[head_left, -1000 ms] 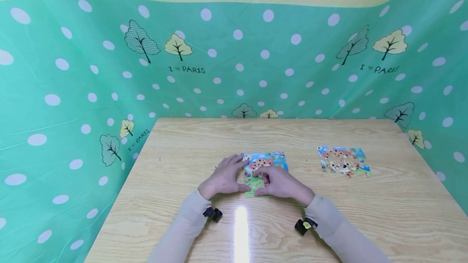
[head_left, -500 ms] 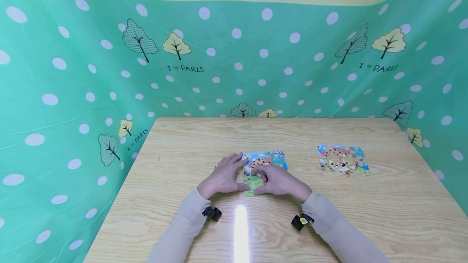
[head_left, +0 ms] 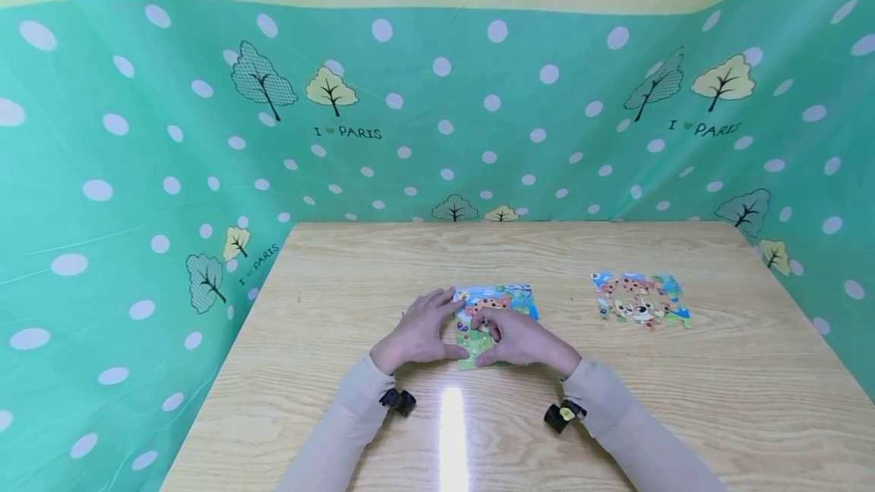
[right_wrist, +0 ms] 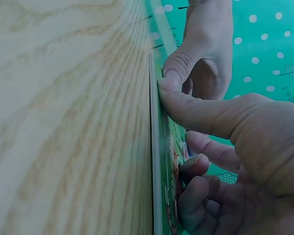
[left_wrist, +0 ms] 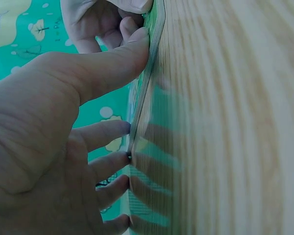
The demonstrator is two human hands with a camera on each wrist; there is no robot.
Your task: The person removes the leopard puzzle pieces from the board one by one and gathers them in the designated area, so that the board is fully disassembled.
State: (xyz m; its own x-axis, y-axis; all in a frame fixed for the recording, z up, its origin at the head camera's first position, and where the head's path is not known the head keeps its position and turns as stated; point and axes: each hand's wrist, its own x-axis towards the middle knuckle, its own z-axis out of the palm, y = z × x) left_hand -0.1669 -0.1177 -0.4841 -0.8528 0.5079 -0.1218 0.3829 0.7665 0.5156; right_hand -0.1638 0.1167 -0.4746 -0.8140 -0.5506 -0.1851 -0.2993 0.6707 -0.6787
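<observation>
A jigsaw puzzle board (head_left: 478,296) with a spotted cartoon animal lies flat at mid-table. My left hand (head_left: 418,334) spans its left side, fingers spread; in the left wrist view the fingertips (left_wrist: 118,182) are at the board's edge. The left thumb lies by the lower left corner. Over the lower right part rests my right hand (head_left: 522,339), thumb at the lower edge and the other fingers bent. In the right wrist view these bent fingers (right_wrist: 193,193) touch the puzzle's face. Whether they pinch a piece is hidden. Part of the picture lies under this hand.
To the right lies a group of puzzle pieces (head_left: 642,301) with a similar spotted animal, laid close together with gaps. The wooden table (head_left: 355,264) ends at a green dotted cloth (head_left: 437,120) behind and at the sides. Black bands (head_left: 399,401) circle both wrists.
My right hand has shifted very slightly to the left over the board. The left hand holds its place, and the pieces on the right lie as before.
</observation>
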